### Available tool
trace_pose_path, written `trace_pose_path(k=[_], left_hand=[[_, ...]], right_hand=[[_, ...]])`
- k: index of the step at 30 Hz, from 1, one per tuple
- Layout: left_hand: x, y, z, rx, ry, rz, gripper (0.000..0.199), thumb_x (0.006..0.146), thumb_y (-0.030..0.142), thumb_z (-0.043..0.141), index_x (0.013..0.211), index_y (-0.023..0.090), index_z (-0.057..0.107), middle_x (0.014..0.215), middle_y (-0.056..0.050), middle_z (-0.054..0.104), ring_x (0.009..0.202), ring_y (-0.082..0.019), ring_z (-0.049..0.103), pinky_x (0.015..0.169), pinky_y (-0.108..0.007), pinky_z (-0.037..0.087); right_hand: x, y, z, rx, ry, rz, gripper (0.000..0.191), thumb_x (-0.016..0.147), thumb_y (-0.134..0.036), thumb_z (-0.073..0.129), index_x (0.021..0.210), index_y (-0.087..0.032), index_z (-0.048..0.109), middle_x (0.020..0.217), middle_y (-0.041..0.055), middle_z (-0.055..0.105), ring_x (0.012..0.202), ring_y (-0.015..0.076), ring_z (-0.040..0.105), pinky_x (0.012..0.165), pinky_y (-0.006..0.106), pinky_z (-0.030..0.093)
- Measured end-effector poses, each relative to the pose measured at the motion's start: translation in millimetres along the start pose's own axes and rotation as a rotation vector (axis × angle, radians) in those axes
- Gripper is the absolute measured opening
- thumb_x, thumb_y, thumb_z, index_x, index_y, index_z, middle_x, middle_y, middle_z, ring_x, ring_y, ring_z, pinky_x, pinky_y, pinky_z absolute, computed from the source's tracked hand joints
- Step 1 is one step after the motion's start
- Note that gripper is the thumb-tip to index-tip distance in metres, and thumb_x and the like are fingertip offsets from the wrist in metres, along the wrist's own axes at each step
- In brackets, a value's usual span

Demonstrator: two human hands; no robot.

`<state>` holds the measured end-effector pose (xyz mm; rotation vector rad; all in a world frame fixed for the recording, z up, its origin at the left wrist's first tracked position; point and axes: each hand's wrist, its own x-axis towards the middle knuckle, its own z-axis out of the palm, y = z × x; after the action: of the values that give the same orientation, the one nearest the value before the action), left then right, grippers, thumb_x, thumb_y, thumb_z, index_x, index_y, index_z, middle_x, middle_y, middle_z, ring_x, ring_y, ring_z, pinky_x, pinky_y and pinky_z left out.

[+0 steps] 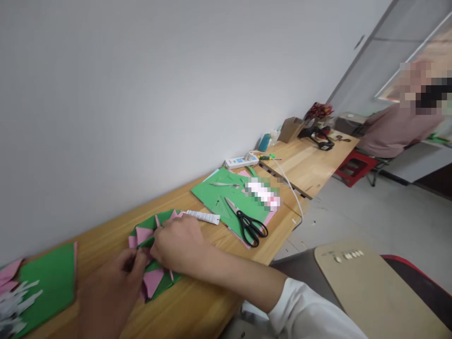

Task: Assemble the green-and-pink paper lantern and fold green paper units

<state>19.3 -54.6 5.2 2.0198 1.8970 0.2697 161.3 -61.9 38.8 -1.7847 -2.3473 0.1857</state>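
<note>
A folded paper craft (153, 282) in green and pink, with pointed pink flaps around it, lies on the wooden table before me. My left hand (120, 278) is at its near left side, thumb and finger pinched on the paper. Over its right half bends my right hand (178, 242), its fingers curled down onto the folds; the fingertips are partly hidden. Just beyond my right hand rests a white glue tube (203, 216). Black-handled scissors (249, 226) lie half open on green paper sheets (205, 190) to the right, close to a clear set square (224, 207).
At the left edge, white paper strips (19, 301) and pink pieces lie on a green sheet (52, 282). A power strip (242, 161) with a white cable stands by the wall. Farther right are a cardboard box (291, 129), a beige stool (381, 282) and a seated person (391, 129).
</note>
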Motion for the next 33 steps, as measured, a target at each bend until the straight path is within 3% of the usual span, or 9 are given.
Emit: trace_pose_path(k=[3, 8, 17, 22, 26, 33], left_hand=[[-2.6, 10.6, -6.9, 0.042, -0.034, -0.080, 0.034, 0.084, 0.038, 0.039, 0.066, 0.021, 0.063, 0.067, -0.004, 0.066, 0.066, -0.021, 0.060, 0.055, -0.026, 0.034], [-4.7, 11.7, -8.9, 0.030, 0.004, -0.088, 0.033, 0.085, 0.036, 0.038, 0.070, 0.019, 0.062, 0.067, -0.004, 0.064, 0.070, -0.020, 0.059, 0.057, -0.025, 0.033], [2.8, 7.3, -5.9, -0.013, 0.021, -0.113, 0.035, 0.086, 0.040, 0.036, 0.075, 0.020, 0.063, 0.065, -0.002, 0.063, 0.068, -0.020, 0.058, 0.056, -0.025, 0.034], [4.9, 3.1, -3.7, -0.028, 0.032, -0.098, 0.035, 0.085, 0.042, 0.038, 0.075, 0.022, 0.064, 0.057, -0.001, 0.062, 0.067, -0.020, 0.059, 0.058, -0.025, 0.036], [5.9, 4.9, -3.6, -0.082, 0.012, -0.100, 0.034, 0.081, 0.044, 0.041, 0.074, 0.023, 0.066, 0.064, -0.002, 0.066, 0.074, -0.022, 0.062, 0.062, -0.027, 0.038], [-0.8, 21.5, -7.2, -0.079, 0.081, -0.138, 0.034, 0.079, 0.041, 0.040, 0.070, 0.022, 0.066, 0.068, -0.003, 0.067, 0.072, -0.021, 0.061, 0.060, -0.027, 0.035]], right_hand=[[0.4, -1.1, 1.3, 0.009, -0.007, 0.007, 0.017, 0.080, -0.019, 0.054, 0.080, -0.011, 0.070, 0.084, 0.0127, 0.073, 0.066, 0.0193, 0.065, 0.056, 0.030, 0.045], [-0.3, 0.5, 3.3, 0.035, -0.012, 0.005, 0.022, 0.083, -0.011, 0.047, 0.082, -0.010, 0.069, 0.084, 0.0133, 0.072, 0.075, 0.0206, 0.066, 0.061, 0.030, 0.045], [8.3, 3.4, 10.0, 0.087, 0.017, 0.046, 0.028, 0.088, -0.018, 0.042, 0.083, -0.012, 0.068, 0.084, 0.0118, 0.072, 0.069, 0.0193, 0.064, 0.060, 0.031, 0.045], [14.3, 3.3, -2.3, 0.100, -0.107, 0.092, 0.022, 0.083, -0.018, 0.048, 0.081, -0.012, 0.069, 0.084, 0.0127, 0.072, 0.074, 0.0198, 0.065, 0.062, 0.031, 0.046], [13.9, 1.0, -8.4, 0.099, -0.242, 0.101, 0.020, 0.079, -0.011, 0.050, 0.076, -0.015, 0.069, 0.084, 0.0095, 0.072, 0.083, 0.0227, 0.065, 0.067, 0.035, 0.047], [9.2, -3.6, -4.3, 0.083, -0.240, 0.108, 0.019, 0.078, -0.011, 0.051, 0.073, -0.014, 0.069, 0.079, 0.0115, 0.070, 0.075, 0.0244, 0.064, 0.061, 0.036, 0.048]])
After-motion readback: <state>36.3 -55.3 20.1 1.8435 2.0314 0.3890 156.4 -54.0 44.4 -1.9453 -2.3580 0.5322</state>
